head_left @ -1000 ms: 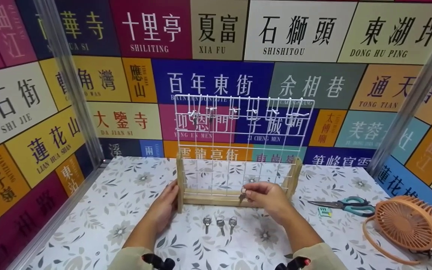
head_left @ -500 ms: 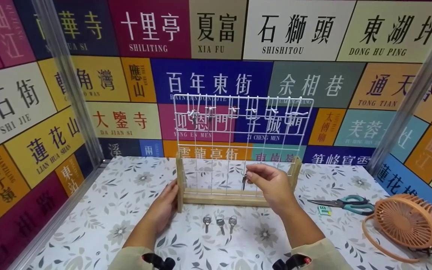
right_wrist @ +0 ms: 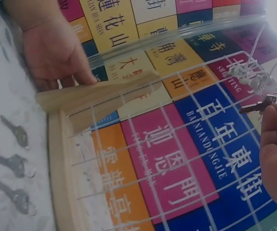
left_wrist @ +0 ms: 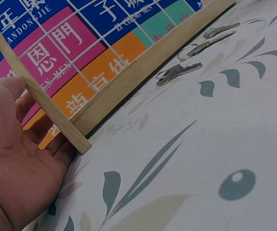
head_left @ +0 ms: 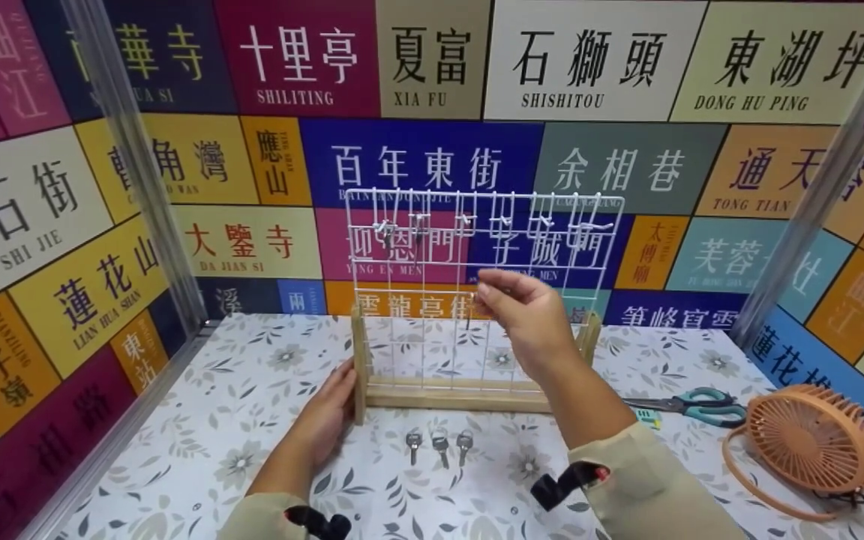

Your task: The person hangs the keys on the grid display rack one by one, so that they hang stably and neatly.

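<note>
A white wire grid rack (head_left: 454, 289) stands upright on a wooden base (head_left: 454, 399). My left hand (head_left: 333, 409) holds its left wooden side post (left_wrist: 47, 103), thumb on one side and fingers behind. My right hand (head_left: 533, 322) pinches a small key (right_wrist: 258, 105) by its ring end, blade hanging down, in front of the grid's middle and below the hooks. White hooks (head_left: 502, 225) line the grid's upper part. Small keys (head_left: 388, 235) appear to hang on the two leftmost hooks. Three more keys (head_left: 440, 448) lie in a row on the table before the base.
To the right on the flower-patterned tablecloth (head_left: 267, 390) lie teal-handled scissors (head_left: 709, 405) and a small green-and-white item (head_left: 647, 417). An orange fan (head_left: 814, 442) stands at the far right. Walls of coloured name signs enclose the table behind and at both sides.
My right hand has risen with the key from near the wooden base to about the grid's mid-height, moving slightly left at the end. The left hand stays on the post.
</note>
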Demonstrator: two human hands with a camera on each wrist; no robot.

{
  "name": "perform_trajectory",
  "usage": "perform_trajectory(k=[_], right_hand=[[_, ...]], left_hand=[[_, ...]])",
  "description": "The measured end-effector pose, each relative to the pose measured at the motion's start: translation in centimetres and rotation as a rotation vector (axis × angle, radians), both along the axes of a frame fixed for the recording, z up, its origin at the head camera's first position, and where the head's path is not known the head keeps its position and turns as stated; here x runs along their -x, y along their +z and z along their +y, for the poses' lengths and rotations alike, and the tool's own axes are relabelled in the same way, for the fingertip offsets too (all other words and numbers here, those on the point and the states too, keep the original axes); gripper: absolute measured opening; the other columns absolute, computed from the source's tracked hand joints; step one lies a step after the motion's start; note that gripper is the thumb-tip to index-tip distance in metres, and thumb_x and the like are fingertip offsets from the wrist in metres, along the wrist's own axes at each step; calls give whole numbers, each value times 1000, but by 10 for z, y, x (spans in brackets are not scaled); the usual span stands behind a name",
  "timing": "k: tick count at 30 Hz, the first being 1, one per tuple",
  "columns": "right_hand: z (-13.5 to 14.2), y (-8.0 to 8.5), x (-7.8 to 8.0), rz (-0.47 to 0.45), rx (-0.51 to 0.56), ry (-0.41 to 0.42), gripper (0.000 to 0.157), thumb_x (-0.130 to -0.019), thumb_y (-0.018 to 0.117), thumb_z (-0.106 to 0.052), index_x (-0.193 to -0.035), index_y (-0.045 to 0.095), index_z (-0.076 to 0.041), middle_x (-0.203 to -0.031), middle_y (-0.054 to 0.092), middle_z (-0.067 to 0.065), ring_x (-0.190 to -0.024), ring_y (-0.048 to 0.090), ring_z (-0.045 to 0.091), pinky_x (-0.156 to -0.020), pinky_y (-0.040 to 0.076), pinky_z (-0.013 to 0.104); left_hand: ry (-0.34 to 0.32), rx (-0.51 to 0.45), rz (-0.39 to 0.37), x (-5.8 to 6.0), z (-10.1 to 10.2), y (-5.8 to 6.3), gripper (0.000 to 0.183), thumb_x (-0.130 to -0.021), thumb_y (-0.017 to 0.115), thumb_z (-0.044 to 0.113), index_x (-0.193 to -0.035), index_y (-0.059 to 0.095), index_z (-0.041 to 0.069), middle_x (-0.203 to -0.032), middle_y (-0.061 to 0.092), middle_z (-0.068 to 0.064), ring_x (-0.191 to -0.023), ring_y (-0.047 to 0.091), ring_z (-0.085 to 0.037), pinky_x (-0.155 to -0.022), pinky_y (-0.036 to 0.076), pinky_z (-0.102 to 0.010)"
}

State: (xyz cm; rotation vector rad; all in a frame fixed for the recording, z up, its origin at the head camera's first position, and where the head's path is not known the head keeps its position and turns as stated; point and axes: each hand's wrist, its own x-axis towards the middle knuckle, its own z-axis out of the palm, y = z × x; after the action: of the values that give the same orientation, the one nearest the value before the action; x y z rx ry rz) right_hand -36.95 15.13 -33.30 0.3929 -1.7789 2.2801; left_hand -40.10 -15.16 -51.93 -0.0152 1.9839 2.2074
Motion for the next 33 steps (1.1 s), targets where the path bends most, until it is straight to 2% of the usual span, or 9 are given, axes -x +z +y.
perform_trajectory(k=[5, 10, 12, 18, 27, 33], right_hand=[[-12, 29, 6, -27, 122, 27, 20, -100, 69, 4, -119, 75, -1, -100, 75, 5, -91, 74, 16, -89, 66, 27], [-21, 45, 8, -41, 186, 20, 30, -103, 70, -3, -131, 70, 4, -105, 74, 5, -95, 72, 17, -92, 65, 25], [-24, 47, 8, -47, 199, 13, 34, -103, 70, -7, -135, 68, 4, -110, 73, 7, -98, 72, 18, -95, 65, 26], [-28, 49, 9, -66, 236, -5, 26, -103, 70, -9, -128, 74, -4, -122, 72, 12, -101, 73, 21, -100, 64, 29], [-32, 52, 12, -59, 314, 7, 24, -103, 69, -3, -126, 72, -1, -108, 72, 6, -90, 73, 16, -90, 65, 24], [-32, 53, 11, -39, 351, 32, 17, -102, 68, 1, -117, 74, -2, -101, 73, 5, -84, 73, 14, -85, 66, 23]], left_hand=[[2, -2, -1, 0, 1, 1, 59, -112, 48, 53, -167, 35, 39, -178, 30, 0, -168, 23, -27, -138, 17, -49], [10, 9, -31, -1, 2, 3, 59, -109, 50, 58, -165, 37, 45, -178, 32, 4, -168, 23, -27, -138, 16, -51], [7, 13, -37, -1, 2, 4, 59, -109, 50, 59, -165, 37, 46, -178, 31, 4, -168, 23, -27, -138, 15, -52], [12, 11, -48, -1, 1, 3, 58, -109, 50, 59, -164, 37, 46, -178, 31, 5, -168, 23, -26, -138, 15, -51], [14, 20, -38, 0, 0, 2, 60, -107, 52, 61, -164, 38, 47, -177, 32, 6, -167, 24, -25, -138, 15, -51], [2, 7, 6, 0, 0, 0, 60, -111, 50, 54, -167, 36, 38, -177, 32, -1, -168, 23, -27, -138, 16, -50]])
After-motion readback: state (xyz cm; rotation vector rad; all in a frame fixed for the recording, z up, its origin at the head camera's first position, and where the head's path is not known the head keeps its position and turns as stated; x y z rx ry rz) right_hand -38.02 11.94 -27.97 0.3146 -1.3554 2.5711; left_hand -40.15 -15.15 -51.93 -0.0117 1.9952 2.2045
